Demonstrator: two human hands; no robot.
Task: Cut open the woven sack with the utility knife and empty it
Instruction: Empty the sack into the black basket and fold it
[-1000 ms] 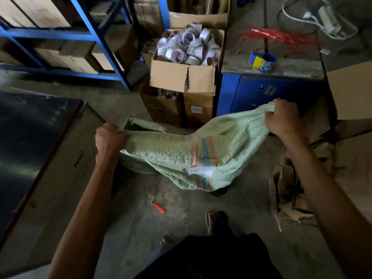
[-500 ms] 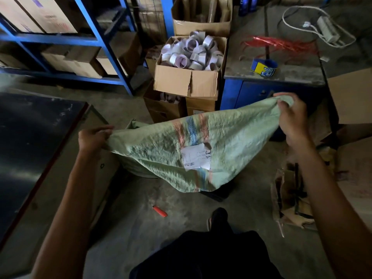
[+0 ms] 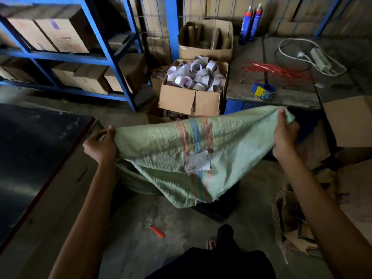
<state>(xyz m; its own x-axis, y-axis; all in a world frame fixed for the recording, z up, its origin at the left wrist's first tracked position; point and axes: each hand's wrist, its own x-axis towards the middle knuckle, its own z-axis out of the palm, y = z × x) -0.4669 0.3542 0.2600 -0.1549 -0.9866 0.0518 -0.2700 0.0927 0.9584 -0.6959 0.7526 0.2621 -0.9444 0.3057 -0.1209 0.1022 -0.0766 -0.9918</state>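
Lifted higher, sack [image 3: 165, 150] stays pinched by both hands' fingers; label [image 3: 198, 163] unreadable.

A carton of tape rolls [image 3: 194, 88] sits beside blue shelving [image 3: 124, 47].

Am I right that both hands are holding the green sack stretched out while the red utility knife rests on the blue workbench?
Not quite: the head view shows the red utility knife lying on the floor. The left hand and right hand do hold the green sack stretched out.

storeroom | blue shelving [image 3: 122, 33] | cardboard boxes [image 3: 191, 101] | tape rolls [image 3: 198, 76]
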